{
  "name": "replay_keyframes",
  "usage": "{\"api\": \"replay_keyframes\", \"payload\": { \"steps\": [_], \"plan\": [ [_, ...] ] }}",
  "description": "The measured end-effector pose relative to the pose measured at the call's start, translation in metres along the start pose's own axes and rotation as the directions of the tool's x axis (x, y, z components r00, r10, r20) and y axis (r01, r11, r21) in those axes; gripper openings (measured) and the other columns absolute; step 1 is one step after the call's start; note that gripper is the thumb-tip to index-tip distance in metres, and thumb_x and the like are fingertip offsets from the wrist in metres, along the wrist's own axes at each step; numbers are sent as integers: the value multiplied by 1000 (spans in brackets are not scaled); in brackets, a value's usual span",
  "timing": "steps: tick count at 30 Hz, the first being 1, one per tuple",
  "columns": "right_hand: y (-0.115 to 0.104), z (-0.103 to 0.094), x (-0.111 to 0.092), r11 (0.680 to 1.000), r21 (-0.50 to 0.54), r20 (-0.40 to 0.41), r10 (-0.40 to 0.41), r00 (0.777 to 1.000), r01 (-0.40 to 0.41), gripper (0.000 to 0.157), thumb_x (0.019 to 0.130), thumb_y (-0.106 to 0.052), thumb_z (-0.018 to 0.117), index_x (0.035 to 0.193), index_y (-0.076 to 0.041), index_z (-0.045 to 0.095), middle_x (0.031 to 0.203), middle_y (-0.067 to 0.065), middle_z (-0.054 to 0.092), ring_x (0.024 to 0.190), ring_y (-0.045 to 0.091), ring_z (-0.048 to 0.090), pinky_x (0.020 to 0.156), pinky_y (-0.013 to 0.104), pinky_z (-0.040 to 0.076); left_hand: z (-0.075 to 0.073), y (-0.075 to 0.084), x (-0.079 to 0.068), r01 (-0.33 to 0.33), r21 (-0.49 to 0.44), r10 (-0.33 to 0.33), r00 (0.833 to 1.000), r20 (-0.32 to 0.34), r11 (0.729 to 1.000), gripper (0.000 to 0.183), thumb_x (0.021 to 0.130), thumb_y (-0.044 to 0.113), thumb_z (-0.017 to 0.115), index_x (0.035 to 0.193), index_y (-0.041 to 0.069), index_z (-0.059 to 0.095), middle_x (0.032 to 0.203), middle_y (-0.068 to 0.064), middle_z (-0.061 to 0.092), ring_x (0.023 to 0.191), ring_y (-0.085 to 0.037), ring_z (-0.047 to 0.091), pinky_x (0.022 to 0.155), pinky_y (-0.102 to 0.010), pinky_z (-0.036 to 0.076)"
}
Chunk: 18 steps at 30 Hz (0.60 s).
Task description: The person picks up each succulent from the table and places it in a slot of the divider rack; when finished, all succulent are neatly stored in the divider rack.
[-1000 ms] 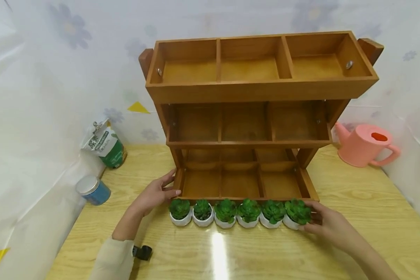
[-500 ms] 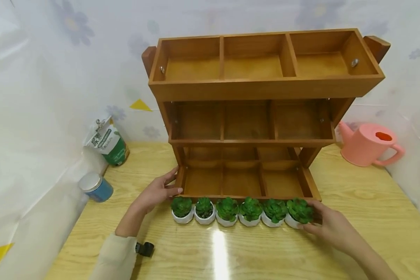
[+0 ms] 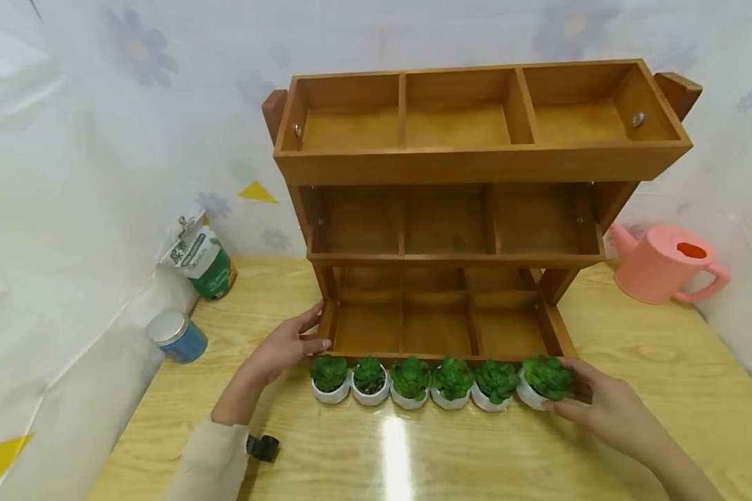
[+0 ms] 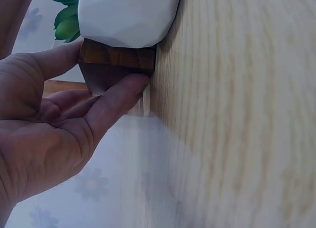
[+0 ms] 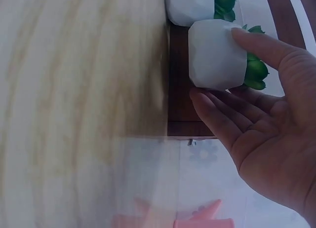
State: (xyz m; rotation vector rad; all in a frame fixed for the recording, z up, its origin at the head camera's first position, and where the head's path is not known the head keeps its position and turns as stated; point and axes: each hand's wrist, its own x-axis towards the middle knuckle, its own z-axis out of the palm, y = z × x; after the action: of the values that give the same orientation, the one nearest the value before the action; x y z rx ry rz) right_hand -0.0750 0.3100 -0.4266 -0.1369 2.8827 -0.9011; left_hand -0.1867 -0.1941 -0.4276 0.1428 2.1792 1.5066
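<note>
A row of several potted succulents (image 3: 410,379), green rosettes in white faceted pots, stands before a three-tier wooden plant stand (image 3: 439,167). My right hand (image 3: 611,403) pinches the rightmost potted succulent (image 3: 545,379), thumb on the near side of the pot. In the right wrist view, this white pot (image 5: 217,55) is raised off the table, beside its neighbour. At the stand's lower left corner, my left hand (image 3: 288,348) touches the end of the bottom tray (image 3: 448,358). Its thumb lies at the top edge and its extended fingers lie along the outer side, near the leftmost pot (image 4: 126,18).
A pink watering can (image 3: 664,264) stands at the back right. At the left are a green-and-white clipped pouch (image 3: 203,261) and a blue jar (image 3: 178,337) with a silvery lid. The wooden stand's divided compartments rise behind the row of pots.
The rightmost pot has lifted and shifted slightly away from its neighbour, in my right hand. My left hand keeps its place at the stand's corner. The head view has shifted a little.
</note>
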Motion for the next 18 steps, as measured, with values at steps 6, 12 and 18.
{"api": "replay_keyframes", "payload": {
  "steps": [6, 12, 18],
  "plan": [
    [-3, -10, -2, 999, 28, -9, -16, 1000, 16, 71, 84, -39, 83, 137, 0, 55, 122, 22, 70, 101, 31, 74, 74, 19, 54, 2, 0, 1, -6, 9, 6, 1000, -12, 1000, 80, 101, 12, 62, 165, 25, 15, 170, -16, 14, 143, -42, 44, 87, -40, 58],
    [-7, -20, -4, 1000, 3, -61, -30, 998, 30, 72, 84, -38, 84, 138, -1, 55, 123, 27, 69, 102, 38, 73, 72, 23, 57, 2, 3, 0, -2, 20, 3, 1000, -19, 1000, 81, 101, 11, 62, 165, 24, 14, 170, -16, 15, 143, -42, 43, 85, -38, 58],
    [-8, -29, -10, 1000, 2, -58, 2, 998, -2, 74, 86, -38, 81, 141, 0, 51, 126, 31, 66, 105, 42, 71, 73, 38, 61, 3, 3, -2, 6, 27, -6, 1000, -16, 1000, 80, 102, 11, 61, 165, 24, 13, 170, -16, 15, 144, -41, 43, 85, -38, 59]
  ]
}}
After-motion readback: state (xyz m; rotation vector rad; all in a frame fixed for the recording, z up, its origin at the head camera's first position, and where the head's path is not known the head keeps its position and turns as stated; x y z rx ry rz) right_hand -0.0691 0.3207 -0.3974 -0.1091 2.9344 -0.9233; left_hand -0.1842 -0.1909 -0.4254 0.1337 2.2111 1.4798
